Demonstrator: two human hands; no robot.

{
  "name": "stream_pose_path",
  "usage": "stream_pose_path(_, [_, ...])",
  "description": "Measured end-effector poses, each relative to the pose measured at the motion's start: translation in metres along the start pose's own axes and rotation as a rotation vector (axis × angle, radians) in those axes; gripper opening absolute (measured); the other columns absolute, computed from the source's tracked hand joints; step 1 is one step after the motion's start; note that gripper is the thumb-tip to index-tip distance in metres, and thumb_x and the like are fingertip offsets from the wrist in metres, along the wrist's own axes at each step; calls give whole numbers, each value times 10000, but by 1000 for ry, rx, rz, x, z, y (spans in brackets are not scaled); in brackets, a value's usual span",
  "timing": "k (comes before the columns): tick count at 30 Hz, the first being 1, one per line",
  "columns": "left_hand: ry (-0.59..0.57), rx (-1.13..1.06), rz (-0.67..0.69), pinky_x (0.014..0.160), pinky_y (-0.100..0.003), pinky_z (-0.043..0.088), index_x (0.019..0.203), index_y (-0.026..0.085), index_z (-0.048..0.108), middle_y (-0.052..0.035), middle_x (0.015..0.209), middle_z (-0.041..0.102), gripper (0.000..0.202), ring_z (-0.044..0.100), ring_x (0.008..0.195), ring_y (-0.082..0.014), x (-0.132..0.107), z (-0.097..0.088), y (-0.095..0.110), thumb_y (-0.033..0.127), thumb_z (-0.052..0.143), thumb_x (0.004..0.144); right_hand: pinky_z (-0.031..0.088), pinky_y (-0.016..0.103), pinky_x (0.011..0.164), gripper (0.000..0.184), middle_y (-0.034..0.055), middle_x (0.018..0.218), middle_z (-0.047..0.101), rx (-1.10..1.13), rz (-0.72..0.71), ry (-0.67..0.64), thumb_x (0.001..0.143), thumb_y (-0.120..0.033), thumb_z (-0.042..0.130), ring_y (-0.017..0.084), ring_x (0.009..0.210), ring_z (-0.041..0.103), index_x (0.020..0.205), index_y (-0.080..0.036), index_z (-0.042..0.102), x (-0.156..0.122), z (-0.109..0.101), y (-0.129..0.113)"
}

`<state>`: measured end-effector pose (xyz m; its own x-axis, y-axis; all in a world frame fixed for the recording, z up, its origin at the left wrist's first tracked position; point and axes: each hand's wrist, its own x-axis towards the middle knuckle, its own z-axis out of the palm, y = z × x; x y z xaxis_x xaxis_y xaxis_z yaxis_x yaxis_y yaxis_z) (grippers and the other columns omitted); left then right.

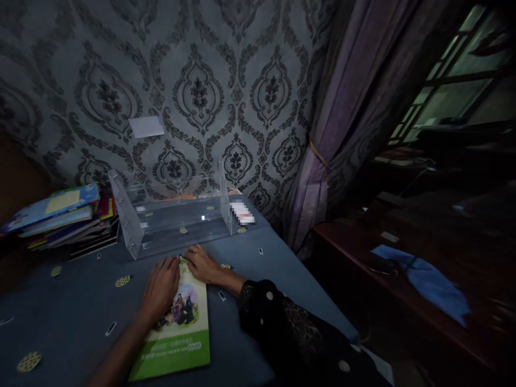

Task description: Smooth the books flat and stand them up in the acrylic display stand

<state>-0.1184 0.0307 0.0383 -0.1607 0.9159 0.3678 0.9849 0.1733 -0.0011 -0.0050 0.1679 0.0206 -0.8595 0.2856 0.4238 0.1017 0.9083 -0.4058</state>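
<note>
A book with a cream and green illustrated cover lies flat on the blue patterned tablecloth, close in front of me. Over its upper left part rests my left hand, fingers stretched forward toward the top edge and lying on the cover. My right hand reaches in from the right across the upper right corner, its fingers slightly bent and pointing left. The fingertips of both hands nearly meet at the book's top edge. Just beyond them stands a clear acrylic rack with upright side panels.
A stack of books sits at the left against the wall. Right of the rack lies a small blurred white item. A white card shows against the wallpaper. Beyond the table's right edge are a purple curtain and a dark red surface holding blue cloth.
</note>
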Motion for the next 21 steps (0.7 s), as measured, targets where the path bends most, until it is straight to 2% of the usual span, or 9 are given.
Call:
stream_pose_path(6, [-41,15,-20,909,-433,477,1164,118,654,-143,1122,690,326,626,1036,-298,1,-6,0,162,386,984,424,340,934,207,62,998,609,32,-5,-18,938,-94,532,203,1004,524,1067,-158,681,4,2,1])
stream_pose_path(12, [15,-70,34,995,-468,455,1263,144,618,-146,1237,666,375,610,1120,-291,0,6,-2,191,373,983,431,369,928,251,91,1066,632,35,22,-33,959,-101,482,223,1004,528,1136,-151,653,-9,-3,-3])
stream_pose_path(17, [43,-106,42,988,-458,470,1244,145,625,-142,1231,670,369,620,1103,-288,0,15,-4,206,377,978,434,368,935,262,102,1082,629,36,13,-25,943,-73,480,230,1016,520,1133,-145,646,-10,-3,-4])
stream_pose_path(21, [58,-113,40,968,-463,479,1233,157,627,-136,1186,682,366,623,1084,-292,2,14,-4,195,379,966,429,358,925,274,83,1042,625,41,10,-30,918,-47,502,221,998,520,1113,-162,656,-8,-3,-4])
